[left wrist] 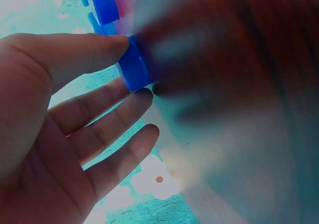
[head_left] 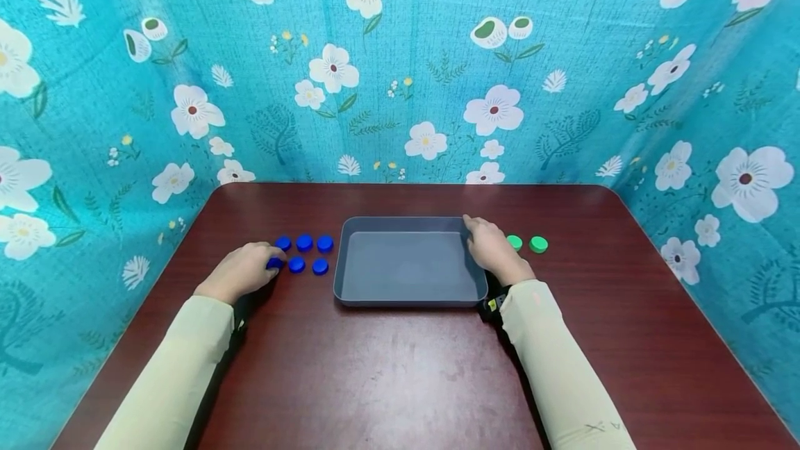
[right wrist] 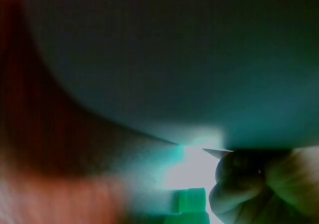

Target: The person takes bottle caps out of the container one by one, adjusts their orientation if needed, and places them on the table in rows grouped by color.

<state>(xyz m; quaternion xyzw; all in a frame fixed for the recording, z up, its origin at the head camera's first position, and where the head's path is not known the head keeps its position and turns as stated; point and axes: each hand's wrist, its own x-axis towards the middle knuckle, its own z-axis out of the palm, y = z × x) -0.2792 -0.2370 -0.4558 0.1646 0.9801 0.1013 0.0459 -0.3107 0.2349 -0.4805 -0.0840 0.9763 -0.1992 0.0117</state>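
In the left wrist view, my left hand [left wrist: 65,119] pinches a blue bottle cap [left wrist: 134,67] between thumb and fingers. The head view shows that hand [head_left: 244,269] low over the table, at the left end of two rows of blue caps [head_left: 304,242]. A dark grey rectangular tray [head_left: 406,304] lies in the middle with a bare floor. At its right side, my right hand [head_left: 494,245] grips the rim near the far corner. The right wrist view is dark; there the right hand's curled fingers [right wrist: 239,184] meet the tray edge.
Two green caps [head_left: 538,244] sit right of the tray, one partly behind my right hand. They stand on a dark red-brown table [head_left: 387,373] with rounded far corners. A turquoise flowered cloth [head_left: 400,75] hangs around its back and sides.
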